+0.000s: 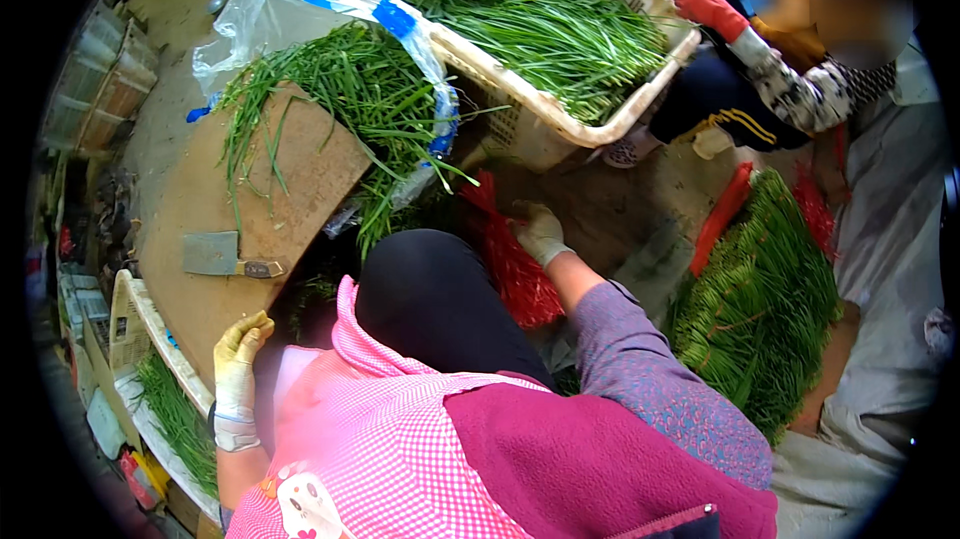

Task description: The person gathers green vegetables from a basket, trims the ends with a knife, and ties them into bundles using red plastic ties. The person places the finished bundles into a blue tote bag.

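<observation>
My left hand, in a yellowed white work glove, is beside the near edge of a brown board. Its fingers are curled in against the thumb, and nothing shows in them. A cleaver with a broad blade and short handle lies flat on that board. Past my right knee, my gloved right hand is at a hanging bundle of red plastic strips. Its fingertips meet the bundle's edge; whether they grip any strands is hidden. Loose green leafy stalks spill over the board's far end.
A clear plastic bag with blue tape surrounds the loose stalks. Beyond stands a white plastic crate of long greens, with a co-worker's red-gloved hand at its rim. Tied greens are stacked at right; another crate stands at left.
</observation>
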`<state>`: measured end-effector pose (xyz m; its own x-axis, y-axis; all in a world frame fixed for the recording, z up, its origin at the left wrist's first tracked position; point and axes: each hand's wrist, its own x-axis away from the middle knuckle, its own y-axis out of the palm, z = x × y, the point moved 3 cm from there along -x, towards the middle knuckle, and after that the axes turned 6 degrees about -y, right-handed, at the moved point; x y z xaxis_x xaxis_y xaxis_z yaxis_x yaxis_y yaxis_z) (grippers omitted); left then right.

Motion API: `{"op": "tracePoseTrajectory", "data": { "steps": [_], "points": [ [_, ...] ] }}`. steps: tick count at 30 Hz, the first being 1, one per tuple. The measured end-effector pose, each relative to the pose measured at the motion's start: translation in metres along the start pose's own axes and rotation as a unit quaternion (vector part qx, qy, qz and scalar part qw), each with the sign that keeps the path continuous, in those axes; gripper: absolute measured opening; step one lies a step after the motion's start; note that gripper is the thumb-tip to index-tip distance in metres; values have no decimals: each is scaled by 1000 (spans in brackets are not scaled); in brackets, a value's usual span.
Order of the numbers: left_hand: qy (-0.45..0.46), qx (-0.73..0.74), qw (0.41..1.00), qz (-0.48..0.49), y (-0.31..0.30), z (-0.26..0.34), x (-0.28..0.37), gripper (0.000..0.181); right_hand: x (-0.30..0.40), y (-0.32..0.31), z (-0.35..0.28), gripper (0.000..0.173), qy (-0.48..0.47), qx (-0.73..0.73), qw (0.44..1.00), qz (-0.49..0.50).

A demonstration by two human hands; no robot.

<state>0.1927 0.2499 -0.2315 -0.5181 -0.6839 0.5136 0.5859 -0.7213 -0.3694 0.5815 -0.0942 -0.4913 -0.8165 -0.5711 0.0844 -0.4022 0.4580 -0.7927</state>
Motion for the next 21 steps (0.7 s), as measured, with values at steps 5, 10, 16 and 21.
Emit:
{"op": "tracePoseTrajectory", "data": {
  "steps": [5,10,16,21],
  "points": [
    [-23,3,1000,2,7,-5,4,32,-37,44,-40,50,88,134,983,-87],
    [-5,10,1000,-13,16,-4,-1,33,-18,99,45,41,184,114,938,-271],
    [-19,36,999,-35,19,2,-10,33,15,23,46,51,161,-187,945,-213],
    [0,64,996,-62,24,-7,-12,32,47,-43,-5,60,208,-188,933,-224]
  ]
}}
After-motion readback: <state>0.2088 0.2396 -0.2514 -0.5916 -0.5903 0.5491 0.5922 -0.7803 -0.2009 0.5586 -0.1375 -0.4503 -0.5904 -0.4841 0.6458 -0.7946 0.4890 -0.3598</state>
